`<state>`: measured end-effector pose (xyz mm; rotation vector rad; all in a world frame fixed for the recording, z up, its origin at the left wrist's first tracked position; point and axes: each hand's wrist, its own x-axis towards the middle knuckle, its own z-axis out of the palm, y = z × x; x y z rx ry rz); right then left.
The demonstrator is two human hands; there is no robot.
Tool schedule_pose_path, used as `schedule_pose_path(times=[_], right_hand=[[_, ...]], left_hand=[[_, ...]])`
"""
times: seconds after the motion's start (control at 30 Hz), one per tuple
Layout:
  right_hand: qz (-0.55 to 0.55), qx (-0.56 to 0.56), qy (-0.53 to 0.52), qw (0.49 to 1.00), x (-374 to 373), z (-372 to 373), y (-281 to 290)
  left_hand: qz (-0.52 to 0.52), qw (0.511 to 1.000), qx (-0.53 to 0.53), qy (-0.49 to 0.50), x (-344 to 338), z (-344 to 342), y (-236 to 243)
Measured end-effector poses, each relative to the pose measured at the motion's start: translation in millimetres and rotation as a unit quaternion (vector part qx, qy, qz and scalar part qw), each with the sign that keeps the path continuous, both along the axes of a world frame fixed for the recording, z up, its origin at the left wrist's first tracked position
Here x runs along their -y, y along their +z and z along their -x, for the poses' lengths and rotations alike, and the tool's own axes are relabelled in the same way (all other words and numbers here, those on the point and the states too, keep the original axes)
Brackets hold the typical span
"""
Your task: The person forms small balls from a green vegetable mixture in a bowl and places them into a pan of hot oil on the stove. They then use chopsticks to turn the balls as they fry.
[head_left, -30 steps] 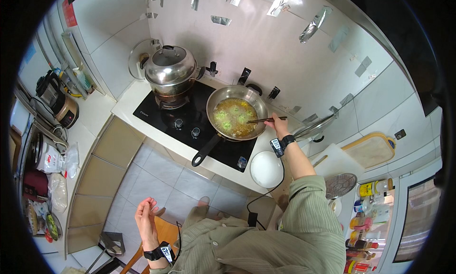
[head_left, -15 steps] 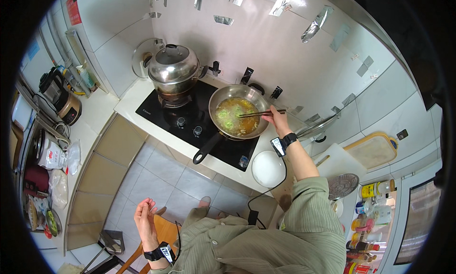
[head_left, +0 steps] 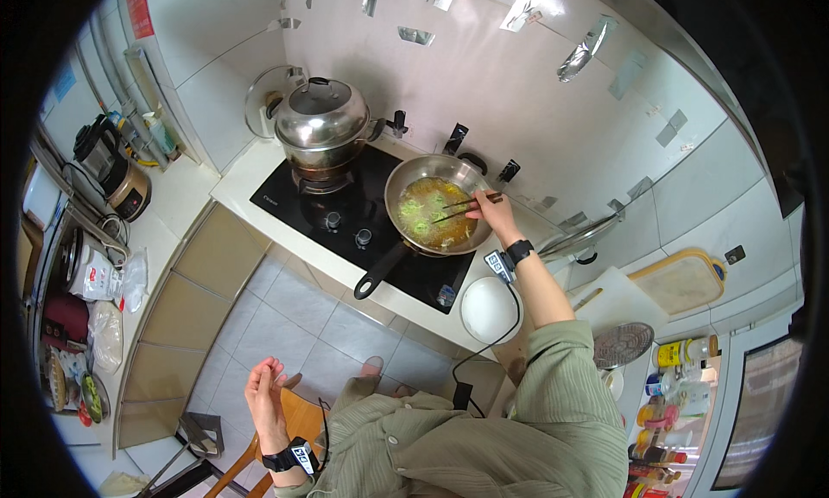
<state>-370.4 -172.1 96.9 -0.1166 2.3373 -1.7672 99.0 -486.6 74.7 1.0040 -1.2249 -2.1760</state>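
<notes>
My right hand is closed round a pair of dark chopsticks, held over a steel frying pan. The chopstick tips are apart, above or in bubbling yellow oil, where pale green shredded pieces float. A long black handle points from the pan toward my body. My left hand hangs in the air at the lower left, away from the stove. Its fingers are loosely bent, with nothing visible in them.
A lidded steel pot stands on the black hob, left of the pan. Near the hob's right corner sits a white bowl. Cutting boards and several bottles are farther right. A wooden chair stands beside my left arm.
The chopsticks, close together before, have spread apart over the oil. My right hand has shifted slightly, and my left hand keeps nearly the same place. The whole view has shifted a little.
</notes>
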Motion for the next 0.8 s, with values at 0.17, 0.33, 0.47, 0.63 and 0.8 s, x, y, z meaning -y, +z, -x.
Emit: schedule_pose_path(times=[0.17, 0.33, 0.47, 0.63, 0.8], right_hand=[[-0.098, -0.106, 0.011, 0.99, 13, -33, -5], [-0.12, -0.229, 0.03, 0.966, 22, -49, -31], [0.028, -0.082, -0.03, 0.996, -1, -37, -45], [0.232, 0.113, -0.14, 0.956, -59, -21, -43], [0.179, 0.032, -0.171, 0.968, -83, -33, -15]], left_hand=[[0.004, 1.0, 0.013, 0.003, 1, -1, -2], [-0.003, 1.0, 0.015, -0.008, 4, 7, -3], [-0.006, 1.0, 0.003, -0.019, 5, 10, -6], [-0.012, 1.0, 0.006, -0.017, 6, 7, -11], [-0.007, 1.0, 0.006, -0.016, 7, 9, -12]])
